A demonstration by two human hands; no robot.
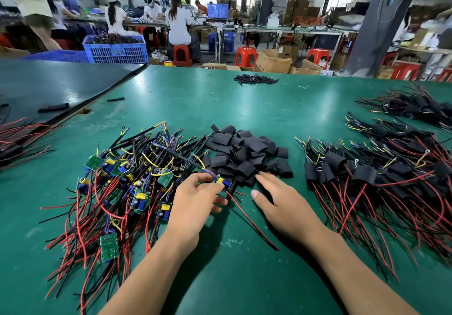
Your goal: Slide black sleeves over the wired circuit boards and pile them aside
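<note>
My left hand [195, 198] pinches a small wired circuit board [223, 182] with yellow and blue parts; its red and black wires trail toward me across the green table [220, 104]. My right hand [281, 198] reaches with straight fingers to the near edge of a heap of black sleeves [247, 153] and holds nothing. Bare green boards with red, black and yellow wires lie tangled in a pile [122, 185] on the left. On the right lies a pile of sleeved boards [376, 175].
More sleeved boards [415, 107] lie at the far right. A small heap of black tubing [254, 79] sits at the table's far edge. A dark panel [56, 82] covers the left corner. Other people work at benches beyond, among blue crates and red stools.
</note>
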